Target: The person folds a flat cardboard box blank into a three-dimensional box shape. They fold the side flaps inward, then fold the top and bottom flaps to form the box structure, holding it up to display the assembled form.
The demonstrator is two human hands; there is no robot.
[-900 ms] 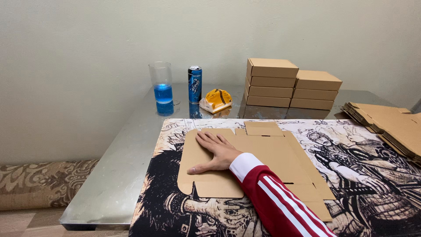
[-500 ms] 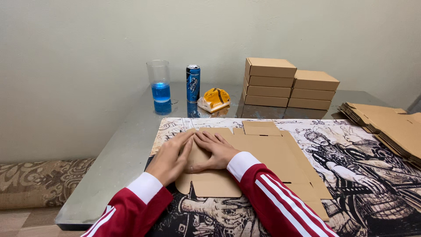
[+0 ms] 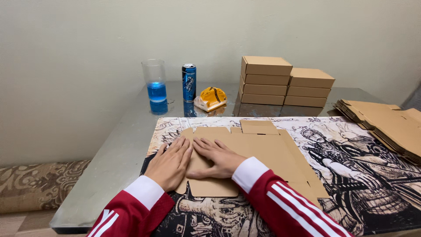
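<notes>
Head view: flat cardboard blank (image 3: 258, 149) under both hands' fingers (image 3: 209, 147).

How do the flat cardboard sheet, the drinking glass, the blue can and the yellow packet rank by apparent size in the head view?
1. Flat cardboard sheet, nearest the camera.
2. Drinking glass.
3. Blue can and yellow packet: too alike to rank.

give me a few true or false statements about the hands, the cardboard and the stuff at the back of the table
1. Both hands, left hand and right hand, lie flat on the cardboard sheet. True.
2. The glass holds red liquid. False: it is blue.
3. The blue can stands upright right of the glass. True.
4. The folded boxes are stacked on the floor. False: they stand on the table.
</notes>
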